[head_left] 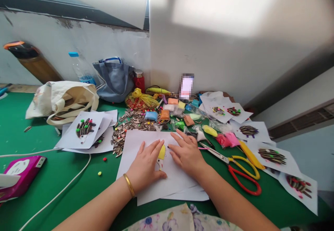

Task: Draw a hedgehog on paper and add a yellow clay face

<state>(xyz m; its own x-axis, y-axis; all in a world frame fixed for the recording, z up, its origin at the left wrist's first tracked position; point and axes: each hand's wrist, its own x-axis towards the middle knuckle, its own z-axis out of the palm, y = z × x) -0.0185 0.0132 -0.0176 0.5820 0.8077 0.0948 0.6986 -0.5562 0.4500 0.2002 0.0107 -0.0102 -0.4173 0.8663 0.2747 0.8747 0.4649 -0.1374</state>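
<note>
A white sheet of paper (135, 141) lies in front of me, on top of other sheets. On it is a small drawn figure with a yellow clay patch (162, 152), partly hidden by my fingers. My left hand (146, 162), with a gold bangle at the wrist, rests on the sheet left of the patch, fingers stretched and thumb below it. To the right of the patch my right hand (186, 151) lies with fingers spread on the paper. Neither hand holds anything that I can see. Striped sunflower seeds (122, 133) are heaped beyond the sheet.
Scissors (229, 160) with red and yellow handles lie right of my right hand, beside a yellow cutter (250, 154). Packets of coloured clay (165, 114) cover the back. Finished seed pictures (272, 156) lie at both sides. A white cable (65, 191) crosses the left.
</note>
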